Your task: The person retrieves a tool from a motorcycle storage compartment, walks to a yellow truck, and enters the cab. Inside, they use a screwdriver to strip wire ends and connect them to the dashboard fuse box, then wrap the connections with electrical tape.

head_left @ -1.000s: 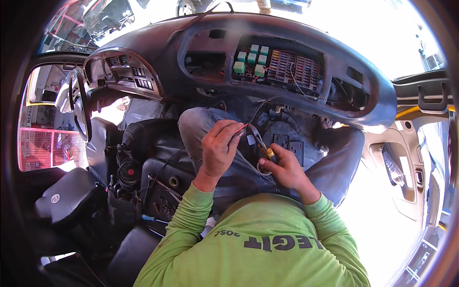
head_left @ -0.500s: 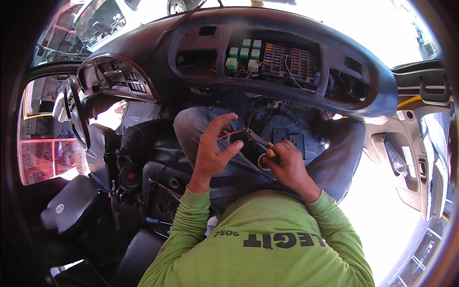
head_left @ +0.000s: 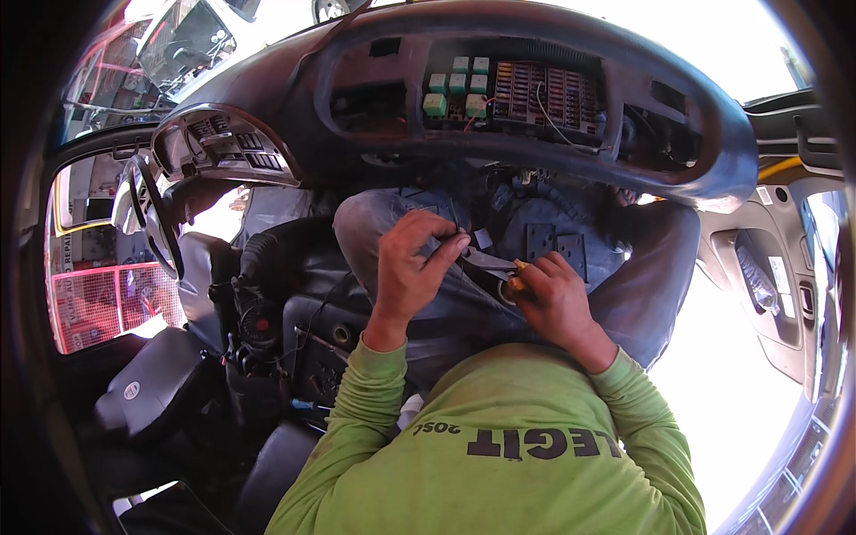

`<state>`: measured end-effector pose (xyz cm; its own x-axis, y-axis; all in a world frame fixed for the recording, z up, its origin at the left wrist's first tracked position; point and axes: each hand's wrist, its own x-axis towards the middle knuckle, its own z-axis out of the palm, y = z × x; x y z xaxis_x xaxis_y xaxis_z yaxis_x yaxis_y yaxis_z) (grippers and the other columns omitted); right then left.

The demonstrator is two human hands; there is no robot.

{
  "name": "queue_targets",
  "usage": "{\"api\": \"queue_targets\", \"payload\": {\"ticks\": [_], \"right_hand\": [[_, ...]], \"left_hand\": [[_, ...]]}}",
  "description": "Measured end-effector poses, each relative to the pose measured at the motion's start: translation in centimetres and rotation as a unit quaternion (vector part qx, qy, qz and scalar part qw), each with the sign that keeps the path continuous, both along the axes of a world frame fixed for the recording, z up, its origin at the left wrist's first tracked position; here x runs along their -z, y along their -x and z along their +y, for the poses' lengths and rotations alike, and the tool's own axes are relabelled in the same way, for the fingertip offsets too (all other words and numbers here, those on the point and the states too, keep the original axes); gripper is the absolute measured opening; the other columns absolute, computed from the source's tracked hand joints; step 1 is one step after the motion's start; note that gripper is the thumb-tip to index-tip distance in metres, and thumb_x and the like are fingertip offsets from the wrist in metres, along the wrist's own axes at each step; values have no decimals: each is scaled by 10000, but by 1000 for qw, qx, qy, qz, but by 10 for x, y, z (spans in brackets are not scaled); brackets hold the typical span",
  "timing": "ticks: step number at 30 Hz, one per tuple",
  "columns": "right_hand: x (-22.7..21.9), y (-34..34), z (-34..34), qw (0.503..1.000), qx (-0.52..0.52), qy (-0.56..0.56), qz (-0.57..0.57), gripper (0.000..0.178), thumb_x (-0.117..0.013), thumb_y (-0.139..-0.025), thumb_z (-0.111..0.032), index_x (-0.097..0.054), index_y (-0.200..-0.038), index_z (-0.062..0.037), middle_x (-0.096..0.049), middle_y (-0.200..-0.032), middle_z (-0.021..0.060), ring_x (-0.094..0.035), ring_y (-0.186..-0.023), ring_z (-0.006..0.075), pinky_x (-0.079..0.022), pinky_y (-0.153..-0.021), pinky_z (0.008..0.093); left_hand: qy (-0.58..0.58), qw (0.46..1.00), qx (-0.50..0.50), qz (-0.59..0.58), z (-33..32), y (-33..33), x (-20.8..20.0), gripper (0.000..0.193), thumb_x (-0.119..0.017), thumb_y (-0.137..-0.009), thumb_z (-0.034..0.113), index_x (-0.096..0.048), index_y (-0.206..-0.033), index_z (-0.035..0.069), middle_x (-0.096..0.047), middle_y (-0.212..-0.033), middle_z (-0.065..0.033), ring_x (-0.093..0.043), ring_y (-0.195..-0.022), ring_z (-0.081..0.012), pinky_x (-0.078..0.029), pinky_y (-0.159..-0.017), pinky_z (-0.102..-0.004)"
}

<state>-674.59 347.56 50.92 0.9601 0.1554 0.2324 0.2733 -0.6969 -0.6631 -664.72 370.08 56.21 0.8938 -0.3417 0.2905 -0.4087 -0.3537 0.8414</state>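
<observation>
With the fuse panel (head_left: 548, 96) already uncovered at one o'clock, central yellow-handled pliers (head_left: 489, 259), gripped by the right hand (head_left: 553, 299), point toward ten o'clock at the left hand's (head_left: 412, 267) pinched fingertips, any remaining work indiscernible.

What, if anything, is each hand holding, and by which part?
The right hand grips pliers by their yellow handles; the left hand pinches something too small to identify, beside the pliers' jaws.

Vehicle cab (head_left: 774, 343), steering wheel (head_left: 165, 234), dashboard (head_left: 303, 116), exposed fuse panel (head_left: 546, 96), perhaps a workshop (head_left: 116, 303) outside
</observation>
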Motion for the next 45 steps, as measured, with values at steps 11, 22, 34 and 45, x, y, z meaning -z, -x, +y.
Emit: {"api": "queue_targets", "payload": {"ticks": [11,22,34,45], "right_hand": [[6,5,-2,999,-15,-22,36,220,-803,-805,-140,-674,-948,-34,-613,-853,122,-599,-862,347,-501,-727,464],[17,18,-12,931,25,-223,287,228,-800,-901,-180,-689,-962,9,-676,-755,134,-625,-671,276,-486,-660,387],[34,25,-20,874,39,-366,318,265,-769,-967,-230,-725,-1101,-7,-673,-801,16,-577,-738,96,-477,-692,305],[45,25,-21,850,70,-410,323,252,-776,-965,-235,-708,-1031,-2,-637,-759,-19,-554,-700,73,-448,-651,276]], "left_hand": [[41,991,5,125,3,4,5,160,-771,-907,57,-699,-1021,-29,-723,-946,-92,-672,-891,-154,-529,-840,-303],[-172,959,122,190,23,-2,38,372,-777,-842,12,-716,-1209,1,-748,-1065,-139,-703,-1027,-230,-510,-955,-333],[-28,942,157,296,8,-13,37,390,-787,-882,10,-671,-1249,-53,-702,-1175,-79,-652,-1117,-168,-502,-1015,-333],[94,887,136,431,-1,-30,64,322,-565,-1100,248,-723,-1216,-7,-723,-1168,-76,-661,-1143,-181,-515,-1010,-344]]}}
